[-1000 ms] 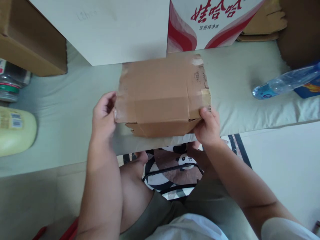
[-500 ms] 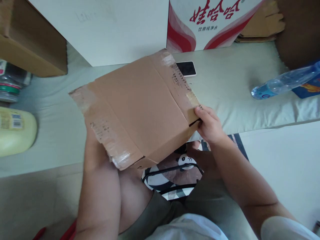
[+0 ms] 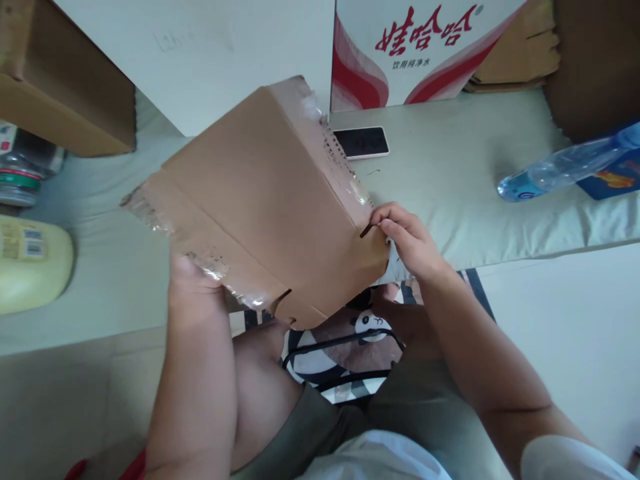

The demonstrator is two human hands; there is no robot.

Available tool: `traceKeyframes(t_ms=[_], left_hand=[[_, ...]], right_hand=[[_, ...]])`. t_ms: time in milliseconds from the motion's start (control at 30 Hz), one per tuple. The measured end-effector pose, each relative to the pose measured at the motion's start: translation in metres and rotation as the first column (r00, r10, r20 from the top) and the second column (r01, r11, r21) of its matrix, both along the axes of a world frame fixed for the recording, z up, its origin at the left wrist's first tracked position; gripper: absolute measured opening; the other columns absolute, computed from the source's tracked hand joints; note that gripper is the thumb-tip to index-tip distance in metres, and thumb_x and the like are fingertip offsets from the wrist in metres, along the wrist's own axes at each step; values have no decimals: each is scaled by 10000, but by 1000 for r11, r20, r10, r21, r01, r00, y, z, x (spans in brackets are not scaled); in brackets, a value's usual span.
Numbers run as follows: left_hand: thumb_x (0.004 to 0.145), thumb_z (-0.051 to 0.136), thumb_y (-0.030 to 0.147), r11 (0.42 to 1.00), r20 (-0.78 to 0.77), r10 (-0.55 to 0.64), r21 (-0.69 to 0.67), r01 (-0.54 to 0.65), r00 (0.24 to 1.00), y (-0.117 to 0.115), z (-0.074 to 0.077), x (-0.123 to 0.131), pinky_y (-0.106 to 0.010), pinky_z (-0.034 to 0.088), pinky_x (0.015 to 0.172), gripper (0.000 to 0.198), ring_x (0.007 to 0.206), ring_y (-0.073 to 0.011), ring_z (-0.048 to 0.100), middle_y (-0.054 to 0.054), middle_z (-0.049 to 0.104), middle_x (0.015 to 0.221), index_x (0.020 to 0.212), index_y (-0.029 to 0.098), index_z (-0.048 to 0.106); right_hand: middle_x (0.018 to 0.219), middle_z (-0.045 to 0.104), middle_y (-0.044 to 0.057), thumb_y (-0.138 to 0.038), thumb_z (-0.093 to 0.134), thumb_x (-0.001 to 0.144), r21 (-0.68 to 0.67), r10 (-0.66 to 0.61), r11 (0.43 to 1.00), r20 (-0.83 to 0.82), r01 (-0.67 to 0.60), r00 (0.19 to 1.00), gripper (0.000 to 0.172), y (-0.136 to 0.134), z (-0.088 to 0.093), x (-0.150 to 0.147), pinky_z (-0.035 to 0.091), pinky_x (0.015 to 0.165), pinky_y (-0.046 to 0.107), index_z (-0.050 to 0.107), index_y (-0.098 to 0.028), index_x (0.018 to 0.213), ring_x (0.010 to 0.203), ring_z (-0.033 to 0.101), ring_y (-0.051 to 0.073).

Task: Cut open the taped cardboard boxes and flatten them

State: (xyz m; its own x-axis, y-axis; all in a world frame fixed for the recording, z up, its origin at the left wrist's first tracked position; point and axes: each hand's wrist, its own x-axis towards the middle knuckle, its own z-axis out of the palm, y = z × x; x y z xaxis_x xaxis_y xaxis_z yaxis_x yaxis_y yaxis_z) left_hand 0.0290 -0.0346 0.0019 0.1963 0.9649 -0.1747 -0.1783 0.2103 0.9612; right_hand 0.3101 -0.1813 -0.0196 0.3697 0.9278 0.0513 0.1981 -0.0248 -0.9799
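A brown cardboard box (image 3: 260, 193), partly unfolded with creased flaps and strips of clear tape along torn edges, is held up in front of me above my lap. My right hand (image 3: 407, 237) pinches its near right corner, beside a slot in the cardboard. At the left side my left hand (image 3: 193, 273) supports the box from below; its fingers are hidden behind the cardboard. The side flaps bend away from the large middle panel.
A phone (image 3: 365, 141) lies on the pale green cover (image 3: 435, 160) behind the box. Beyond stands a white and red carton (image 3: 280, 60). To the right are a plastic bottle (image 3: 555, 170) and a blue box (image 3: 615, 177). A yellowish jug (image 3: 35, 263) and a brown carton (image 3: 75, 93) stand left.
The cardboard has tilted and shifted slightly left, its far edge rising and its side flaps folding back more. My right hand has moved a little left and up with its corner.
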Motion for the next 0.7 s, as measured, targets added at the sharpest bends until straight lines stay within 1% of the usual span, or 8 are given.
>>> traceKeyframes(t_ms=[100,233,333,400,467,533,633,700], left_hand=[[831,620,667,997,5,71,-16,-71,997,2,-6,-1,-589,675,916,492,1270,-390,712,-70,821,928,1051,254,776],[801,668,605,979,-62,62,-190,-73,996,-4,-7,0,-561,700,832,402,1119,-385,778,-52,808,842,942,244,778],[715,770,538,927,-51,-41,-376,19,998,-4,-8,1,-523,703,827,367,1025,-377,800,-60,810,799,907,225,762],[650,825,527,893,-2,-124,-436,111,992,-1,-10,1,-510,699,825,390,997,-388,801,-89,813,787,858,208,742],[591,872,473,898,9,-162,-413,151,987,2,-13,-1,-496,696,821,386,977,-388,800,-102,815,784,817,195,727],[566,899,404,912,-43,-181,-380,152,982,3,-16,-3,-479,695,805,354,949,-373,801,-98,816,781,786,188,725],[583,921,373,923,-130,-242,-336,187,961,0,-17,-3,-464,694,730,306,873,-356,799,-98,818,786,727,183,730],[593,934,364,939,-134,-254,-273,211,958,-1,-17,0,-467,690,673,294,806,-355,794,-101,811,764,703,175,738]], right_hand=[[887,621,-17,-522,683,875,-25,-105,994,-186,102,977,289,2,-8,0,487,737,296,637,-263,994,752,553,146],[935,640,-12,-596,750,830,23,-4,1000,-304,12,953,400,3,-13,-3,489,716,285,638,-270,1032,760,571,145],[881,622,-26,-592,786,820,84,-24,995,-284,50,959,403,2,-13,-5,483,688,280,637,-287,1038,730,552,145],[917,646,-14,-596,773,837,108,-24,993,-244,52,970,372,2,-13,-5,508,737,297,658,-282,1001,786,589,159],[953,676,9,-633,756,836,80,7,997,-203,10,979,390,0,-13,-4,537,787,332,687,-263,939,848,630,186],[881,682,14,-684,762,799,17,13,1000,-195,-10,981,448,-2,-14,-3,549,754,351,694,-243,845,804,638,200],[725,658,-9,-707,790,750,-44,-49,998,-250,39,967,484,-5,-16,-4,536,655,338,683,-235,761,661,611,181],[715,679,-10,-699,795,752,-53,-93,995,-263,82,960,471,-5,-17,-6,543,647,338,700,-238,780,645,626,181]])
